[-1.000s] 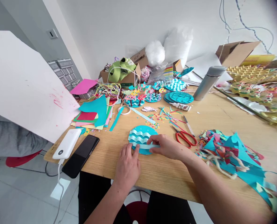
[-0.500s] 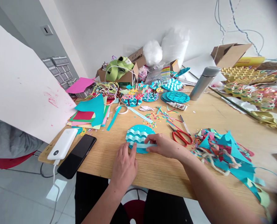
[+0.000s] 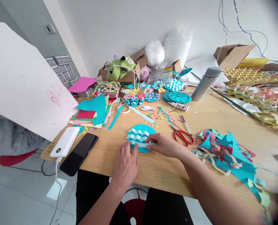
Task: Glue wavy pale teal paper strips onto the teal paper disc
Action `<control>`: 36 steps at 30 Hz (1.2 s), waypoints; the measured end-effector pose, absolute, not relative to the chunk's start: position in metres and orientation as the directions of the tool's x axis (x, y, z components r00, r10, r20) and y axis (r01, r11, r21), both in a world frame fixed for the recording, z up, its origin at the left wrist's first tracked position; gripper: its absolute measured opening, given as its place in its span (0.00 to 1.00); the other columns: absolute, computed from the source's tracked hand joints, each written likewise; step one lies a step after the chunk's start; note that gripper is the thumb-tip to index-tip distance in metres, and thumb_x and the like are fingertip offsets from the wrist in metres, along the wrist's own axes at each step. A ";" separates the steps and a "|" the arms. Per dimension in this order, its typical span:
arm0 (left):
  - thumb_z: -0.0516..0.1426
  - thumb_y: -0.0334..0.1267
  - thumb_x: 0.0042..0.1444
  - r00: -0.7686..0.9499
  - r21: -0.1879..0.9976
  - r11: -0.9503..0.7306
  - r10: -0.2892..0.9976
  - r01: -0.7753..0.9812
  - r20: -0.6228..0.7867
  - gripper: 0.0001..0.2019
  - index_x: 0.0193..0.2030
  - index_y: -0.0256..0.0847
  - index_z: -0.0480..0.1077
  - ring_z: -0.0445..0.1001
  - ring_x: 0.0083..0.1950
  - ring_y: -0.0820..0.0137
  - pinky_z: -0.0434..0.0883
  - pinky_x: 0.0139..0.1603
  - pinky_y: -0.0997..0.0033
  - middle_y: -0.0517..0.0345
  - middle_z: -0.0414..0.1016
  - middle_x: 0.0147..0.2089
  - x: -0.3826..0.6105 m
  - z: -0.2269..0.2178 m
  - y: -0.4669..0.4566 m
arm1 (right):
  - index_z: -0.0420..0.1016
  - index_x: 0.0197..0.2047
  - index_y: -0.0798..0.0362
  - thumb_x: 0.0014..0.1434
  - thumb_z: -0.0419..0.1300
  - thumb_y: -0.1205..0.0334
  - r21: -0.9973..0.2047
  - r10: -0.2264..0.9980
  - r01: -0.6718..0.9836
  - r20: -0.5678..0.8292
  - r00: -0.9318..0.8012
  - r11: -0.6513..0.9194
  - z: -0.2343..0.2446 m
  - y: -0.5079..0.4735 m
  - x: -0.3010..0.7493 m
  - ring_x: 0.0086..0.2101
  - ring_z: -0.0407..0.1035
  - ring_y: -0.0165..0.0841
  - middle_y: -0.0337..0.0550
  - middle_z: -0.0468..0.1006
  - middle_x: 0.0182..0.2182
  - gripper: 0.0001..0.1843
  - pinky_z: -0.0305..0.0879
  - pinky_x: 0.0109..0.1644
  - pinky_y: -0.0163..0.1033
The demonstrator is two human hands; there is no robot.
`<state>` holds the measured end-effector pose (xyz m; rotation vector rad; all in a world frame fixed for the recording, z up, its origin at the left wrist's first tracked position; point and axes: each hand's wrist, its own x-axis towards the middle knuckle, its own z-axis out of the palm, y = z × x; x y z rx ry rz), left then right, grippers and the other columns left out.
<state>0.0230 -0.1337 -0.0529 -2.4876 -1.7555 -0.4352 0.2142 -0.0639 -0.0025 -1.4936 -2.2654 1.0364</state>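
Right hand [image 3: 163, 145] slid toward 9 o'clock, fingers pinching strip [image 3: 141, 144]; left hand [image 3: 126, 162] flat, fingers spread, pinning disc [image 3: 139, 131]. Slip risks crooked strip.

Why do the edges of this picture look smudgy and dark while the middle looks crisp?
Head view: soft, even daylight with no hard shadows. The middle is sharp: the round teal paper disc with wavy strips, the left hand flat at its edge, and the right hand pinching a pale blue paper strip. The wide lens smears the heap of teal paper scraps at the right and darkens both right corners.
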 end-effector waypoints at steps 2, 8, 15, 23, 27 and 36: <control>0.50 0.27 0.56 0.311 0.106 -0.350 0.910 0.931 0.274 0.25 0.62 0.41 0.60 0.63 0.58 0.56 0.66 0.57 0.52 0.43 0.61 0.56 0.023 -0.053 -0.134 | 0.76 0.39 0.54 0.54 0.60 0.59 -0.672 0.870 0.704 -0.180 -0.458 0.231 -0.002 -0.064 0.214 0.27 0.63 0.28 0.37 0.72 0.26 0.11 0.56 0.30 0.33; 0.51 0.28 0.57 0.314 0.073 -0.345 0.909 0.936 0.273 0.25 0.62 0.43 0.60 0.63 0.57 0.56 0.66 0.56 0.52 0.45 0.61 0.55 0.023 -0.052 -0.132 | 0.77 0.39 0.54 0.54 0.60 0.58 -0.669 0.869 0.705 -0.177 -0.461 0.237 -0.003 -0.063 0.214 0.27 0.64 0.29 0.38 0.73 0.26 0.11 0.57 0.30 0.33; 0.50 0.28 0.56 0.315 0.081 -0.347 0.911 0.934 0.267 0.24 0.61 0.43 0.62 0.64 0.56 0.56 0.65 0.56 0.52 0.45 0.62 0.54 0.023 -0.050 -0.132 | 0.76 0.39 0.55 0.53 0.60 0.59 -0.671 0.873 0.699 -0.159 -0.462 0.247 -0.001 -0.062 0.214 0.25 0.64 0.28 0.37 0.72 0.24 0.11 0.56 0.28 0.33; 0.50 0.27 0.55 0.320 0.081 -0.357 0.900 0.931 0.296 0.25 0.60 0.41 0.62 0.65 0.54 0.57 0.65 0.55 0.52 0.44 0.63 0.52 0.022 -0.050 -0.133 | 0.75 0.34 0.55 0.55 0.58 0.64 -0.711 0.876 0.683 -0.212 -0.433 0.166 0.005 -0.063 0.211 0.20 0.66 0.26 0.38 0.75 0.22 0.06 0.57 0.24 0.30; 0.51 0.27 0.55 0.325 0.073 -0.365 0.890 0.928 0.319 0.25 0.61 0.41 0.62 0.65 0.54 0.57 0.65 0.55 0.53 0.45 0.64 0.52 0.021 -0.051 -0.132 | 0.75 0.33 0.55 0.56 0.57 0.65 -0.685 0.900 0.706 -0.174 -0.399 0.180 0.016 -0.070 0.209 0.19 0.67 0.26 0.36 0.71 0.19 0.06 0.56 0.24 0.30; 0.51 0.27 0.55 0.331 0.088 -0.382 0.877 0.920 0.348 0.24 0.59 0.39 0.63 0.66 0.52 0.57 0.65 0.53 0.53 0.44 0.65 0.51 0.018 -0.049 -0.132 | 0.73 0.35 0.55 0.58 0.55 0.59 -0.761 0.964 0.643 -0.099 -0.246 0.086 0.001 -0.086 0.216 0.19 0.68 0.27 0.36 0.71 0.21 0.10 0.59 0.22 0.30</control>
